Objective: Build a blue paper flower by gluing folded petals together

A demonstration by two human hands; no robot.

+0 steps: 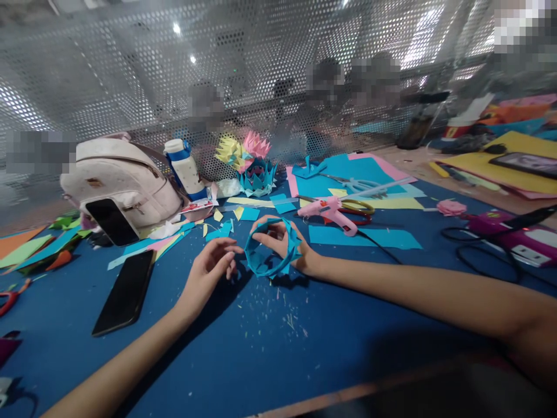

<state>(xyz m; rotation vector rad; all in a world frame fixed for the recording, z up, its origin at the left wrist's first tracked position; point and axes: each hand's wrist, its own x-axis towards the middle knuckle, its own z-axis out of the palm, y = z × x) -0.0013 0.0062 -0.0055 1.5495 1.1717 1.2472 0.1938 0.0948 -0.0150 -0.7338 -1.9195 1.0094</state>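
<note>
A ring of folded blue paper (261, 268) with pointed edges is held up over the middle of the blue table (243, 360). My right hand (289, 247) grips it from the right, fingers around the rim and thumb inside the ring. Just left of the ring, my left hand (216, 261) has its fingers loosely curled and apart, with nothing visible in it. Behind the ring lie a pink glue gun (333, 213) and small blue paper pieces (220, 231). Finished folded paper flowers (256, 177) in blue, pink and yellow stand farther back.
Two phones (126, 293) and a white backpack (117, 174) are on the left, beside a bottle (186, 168). Scissors (361, 187) rest on paper sheets behind. A purple power strip (513, 235) with black cables lies right. A perforated metal screen (261, 69) stands behind the table.
</note>
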